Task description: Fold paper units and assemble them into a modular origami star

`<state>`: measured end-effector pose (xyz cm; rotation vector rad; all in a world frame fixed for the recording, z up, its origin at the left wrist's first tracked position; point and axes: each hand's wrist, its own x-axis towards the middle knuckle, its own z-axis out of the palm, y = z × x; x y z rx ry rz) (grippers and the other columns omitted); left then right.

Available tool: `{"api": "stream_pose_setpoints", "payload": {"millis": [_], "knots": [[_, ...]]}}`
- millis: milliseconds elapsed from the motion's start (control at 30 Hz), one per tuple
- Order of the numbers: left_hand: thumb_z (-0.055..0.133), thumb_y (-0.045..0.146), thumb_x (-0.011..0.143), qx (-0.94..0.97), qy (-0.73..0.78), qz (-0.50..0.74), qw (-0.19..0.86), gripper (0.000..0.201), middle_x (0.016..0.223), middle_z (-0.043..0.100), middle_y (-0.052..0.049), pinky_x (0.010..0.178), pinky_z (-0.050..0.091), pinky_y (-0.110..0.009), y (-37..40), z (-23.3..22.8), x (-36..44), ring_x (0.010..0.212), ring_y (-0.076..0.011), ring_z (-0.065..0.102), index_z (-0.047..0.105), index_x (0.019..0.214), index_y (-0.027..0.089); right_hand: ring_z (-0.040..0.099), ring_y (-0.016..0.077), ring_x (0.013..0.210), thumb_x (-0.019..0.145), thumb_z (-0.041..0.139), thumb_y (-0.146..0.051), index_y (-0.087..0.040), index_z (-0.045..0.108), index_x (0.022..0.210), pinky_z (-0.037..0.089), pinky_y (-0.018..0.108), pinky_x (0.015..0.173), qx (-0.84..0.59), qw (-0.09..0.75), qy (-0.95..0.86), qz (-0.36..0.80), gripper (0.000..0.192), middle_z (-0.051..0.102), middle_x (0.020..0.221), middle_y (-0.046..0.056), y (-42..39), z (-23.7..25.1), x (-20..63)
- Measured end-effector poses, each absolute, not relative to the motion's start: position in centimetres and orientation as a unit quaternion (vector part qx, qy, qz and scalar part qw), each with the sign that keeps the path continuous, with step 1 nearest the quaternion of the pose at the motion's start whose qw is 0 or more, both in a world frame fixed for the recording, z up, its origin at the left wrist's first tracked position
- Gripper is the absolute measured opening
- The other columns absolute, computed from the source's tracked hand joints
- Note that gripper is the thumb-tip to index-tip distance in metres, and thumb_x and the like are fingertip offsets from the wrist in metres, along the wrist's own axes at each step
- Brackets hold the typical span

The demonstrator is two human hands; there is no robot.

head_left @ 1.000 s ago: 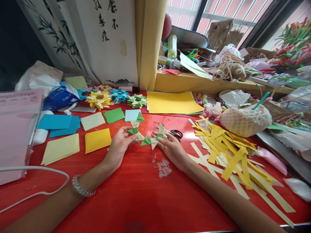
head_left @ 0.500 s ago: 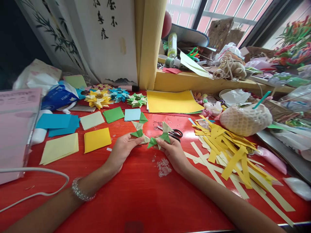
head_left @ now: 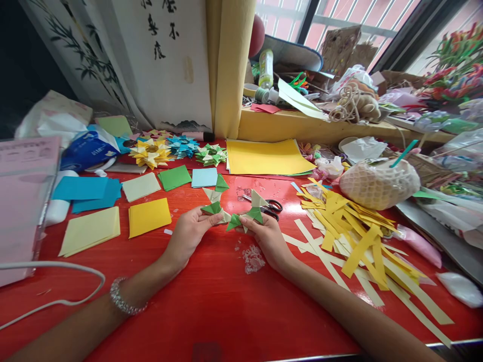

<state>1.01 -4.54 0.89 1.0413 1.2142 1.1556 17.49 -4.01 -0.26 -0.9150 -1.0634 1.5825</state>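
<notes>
My left hand (head_left: pixel 187 235) pinches a chain of green and cream folded paper pieces (head_left: pixel 215 207), which runs up and away from the fingers. A second group of green and cream folded paper pieces (head_left: pixel 255 214) is in the grip of my right hand (head_left: pixel 268 239). The two groups meet nearly tip to tip between my hands; whether they are joined I cannot tell. Just behind my right hand lie black-handled scissors (head_left: pixel 274 205), partly hidden by it. A small heap of clear bits (head_left: pixel 253 259) rests on the red table (head_left: pixel 226 311) below the hands.
Stacks of coloured paper, including a yellow stack (head_left: pixel 150 217), lie to the left. Finished folded stars (head_left: pixel 151 153) stand at the back beside large yellow sheets (head_left: pixel 269 157). Yellow and cream strips (head_left: pixel 362 251) spread on the right, near a net-wrapped bundle (head_left: pixel 379 185). A white cable (head_left: pixel 90 271) curves at left.
The whole view has shifted very slightly. Both hands keep their grip on the folded paper, almost in the same position.
</notes>
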Motion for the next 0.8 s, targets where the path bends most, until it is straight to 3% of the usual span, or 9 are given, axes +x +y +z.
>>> {"api": "stream_pose_setpoints", "payload": {"millis": [267,567,800], "knots": [[0.068,0.033,0.066,0.444,0.514,0.512,0.526,0.023,0.082,0.071,-0.005,0.076,0.046,-0.029,-4.28,1.15,0.97,0.08,-0.0189,0.064,0.065,0.081,0.016,0.065,0.0195,0.066,0.068,0.065,-0.036,-0.013,0.067,0.073,0.051,0.033,0.067,-0.397,0.417,-0.462,0.674,0.023,0.068,0.07,0.006,-3.75,0.46,17.77],[0.066,0.035,0.068,0.465,0.528,0.486,0.519,0.024,0.083,0.071,-0.005,0.077,0.046,-0.032,-4.5,0.88,0.99,0.082,-0.0216,0.064,0.065,0.081,0.016,0.064,0.0185,0.06,0.068,0.065,-0.037,-0.013,0.068,0.068,0.053,0.032,0.062,-0.42,0.418,-0.465,0.657,0.025,0.067,0.064,0.007,-3.93,0.51,17.71],[0.066,0.034,0.068,0.451,0.514,0.504,0.527,0.024,0.082,0.07,-0.005,0.077,0.046,-0.031,-4.27,1.12,0.82,0.079,-0.0198,0.064,0.064,0.082,0.015,0.063,0.0179,0.067,0.07,0.063,-0.037,-0.015,0.066,0.075,0.051,0.033,0.068,-0.392,0.405,-0.484,0.67,0.023,0.067,0.072,0.005,-3.68,0.63,17.72]]}}
